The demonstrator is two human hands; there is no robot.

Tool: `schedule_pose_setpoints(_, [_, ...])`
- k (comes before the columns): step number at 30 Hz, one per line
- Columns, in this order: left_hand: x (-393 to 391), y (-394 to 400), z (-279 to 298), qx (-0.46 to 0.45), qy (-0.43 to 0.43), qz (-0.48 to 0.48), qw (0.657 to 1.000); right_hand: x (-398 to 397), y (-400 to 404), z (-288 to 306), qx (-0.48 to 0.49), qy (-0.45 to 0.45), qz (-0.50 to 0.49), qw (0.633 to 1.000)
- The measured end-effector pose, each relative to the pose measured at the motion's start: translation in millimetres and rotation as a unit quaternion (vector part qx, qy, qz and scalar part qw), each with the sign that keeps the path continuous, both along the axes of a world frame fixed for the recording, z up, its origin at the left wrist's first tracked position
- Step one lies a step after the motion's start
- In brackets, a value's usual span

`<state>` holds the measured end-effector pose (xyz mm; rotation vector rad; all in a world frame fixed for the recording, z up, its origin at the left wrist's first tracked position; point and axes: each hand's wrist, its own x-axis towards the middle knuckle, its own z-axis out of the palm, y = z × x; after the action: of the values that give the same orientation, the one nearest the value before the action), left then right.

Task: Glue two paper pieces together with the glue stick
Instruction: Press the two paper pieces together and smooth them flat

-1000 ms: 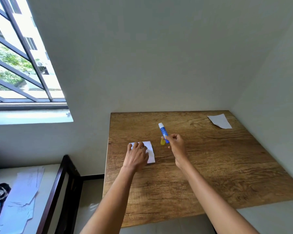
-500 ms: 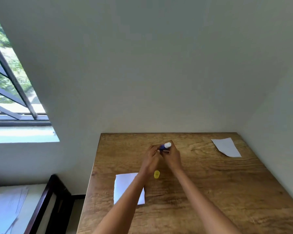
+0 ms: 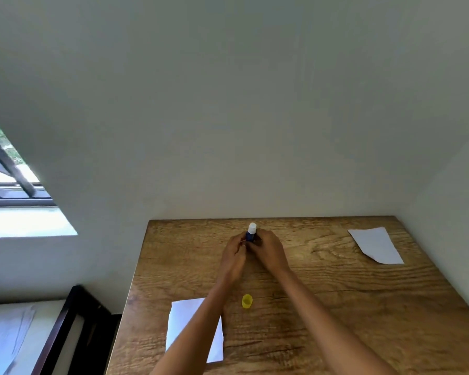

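Observation:
A blue glue stick [image 3: 251, 234] with its white glue tip up is held above the wooden table [image 3: 363, 307]. My left hand [image 3: 234, 257] and my right hand [image 3: 268, 250] both grip its lower body. Its yellow cap [image 3: 247, 301] lies on the table just below my hands. A white paper piece [image 3: 183, 323] lies near the table's left front, partly hidden under my left forearm. A second white paper piece [image 3: 375, 244] lies at the far right of the table.
White walls close in behind and to the right of the table. A dark wooden frame [image 3: 65, 328] and a surface with papers [image 3: 3, 339] stand to the left, below a barred window [image 3: 8, 169].
My left hand left the near paper and joined my right hand on the glue stick. The yellow cap came off and lies on the table. The stick now points upright.

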<state>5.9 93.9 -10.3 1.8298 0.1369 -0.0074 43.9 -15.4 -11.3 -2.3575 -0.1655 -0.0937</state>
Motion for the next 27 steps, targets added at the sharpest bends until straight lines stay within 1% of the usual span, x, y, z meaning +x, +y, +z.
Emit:
schedule_pose_setpoints(6, [-1.3,0.7,3.1,0.002,-0.012,-0.021,1.000,3.6,-0.2,-7.4,-0.014,-0.003,0.017,1.000])
schedule_pose_setpoints(8, [-4.3,1.0,5.7,0.001,-0.021,-0.014,1.000,0.7,-2.4,-7.7,0.001,0.008,0.020,1.000])
schedule_pose_setpoints(9, [-7.4,0.7,6.7,0.003,-0.032,-0.002,0.999,-4.0,-4.6,-6.2,0.028,0.019,0.014,0.999])
schedule_pose_setpoints(11, [-17.0,-1.2,8.5,0.016,-0.066,0.043,0.997,-18.8,-10.2,-3.3,0.121,0.033,-0.025,0.992])
schedule_pose_setpoints(13, [-29.4,-6.9,12.8,0.039,-0.103,0.077,0.991,-38.6,-17.4,-2.2,0.204,0.013,-0.085,0.975])
schedule_pose_setpoints(15, [-39.9,-16.7,18.7,0.059,-0.121,0.067,0.989,-57.2,-26.2,0.4,0.238,-0.029,-0.151,0.959])
schedule_pose_setpoints(17, [-47.7,-33.0,26.3,0.073,-0.130,0.023,0.989,-73.0,-39.9,5.7,0.223,-0.071,-0.213,0.949])
schedule_pose_setpoints(20, [-51.1,-67.9,36.9,0.056,-0.119,-0.032,0.991,-84.7,-66.9,15.5,0.189,-0.088,-0.262,0.942])
schedule_pose_setpoints(24, [-43.8,-137.0,40.7,0.032,0.010,-0.117,0.993,-79.8,-130.5,26.2,0.106,-0.088,-0.321,0.937])
schedule_pose_setpoints(27, [-27.9,-185.6,39.7,0.001,0.061,-0.140,0.988,-62.5,-188.8,30.5,0.078,-0.083,-0.358,0.927])
